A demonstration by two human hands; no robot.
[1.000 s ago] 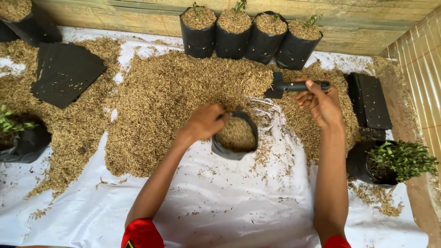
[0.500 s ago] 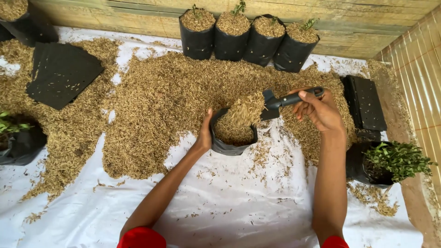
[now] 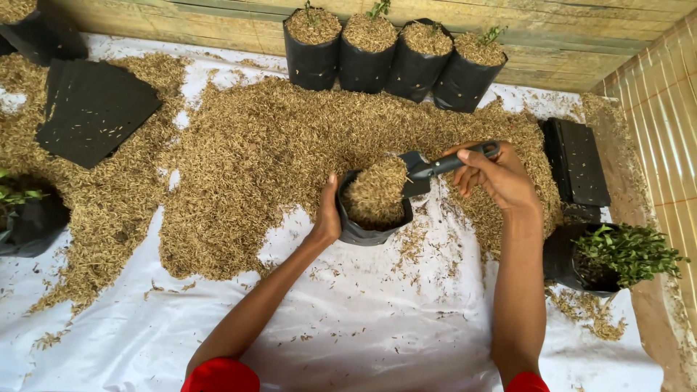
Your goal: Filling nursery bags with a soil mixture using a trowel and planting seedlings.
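My left hand (image 3: 327,214) grips the left rim of a black grow bag (image 3: 363,231) that is tilted toward the husk pile and heaped with rice husk (image 3: 376,190). My right hand (image 3: 497,174) holds the dark handle of a small black scoop (image 3: 428,168), whose blade rests against the bag's right rim at the husk. A broad pile of rice husk (image 3: 254,152) spreads over the white sheet (image 3: 348,334) behind and left of the bag.
Several filled black grow bags (image 3: 385,54) stand in a row at the back against the wooden wall. Flat stacks of empty black bags lie at left (image 3: 94,109) and right (image 3: 577,160). Bagged green seedlings sit at the right (image 3: 617,258) and left (image 3: 25,214) edges.
My left hand has moved from the top of the bag to its left rim and tipped it toward the pile. The scoop has come down to the bag's mouth, and the husk is now heaped higher.
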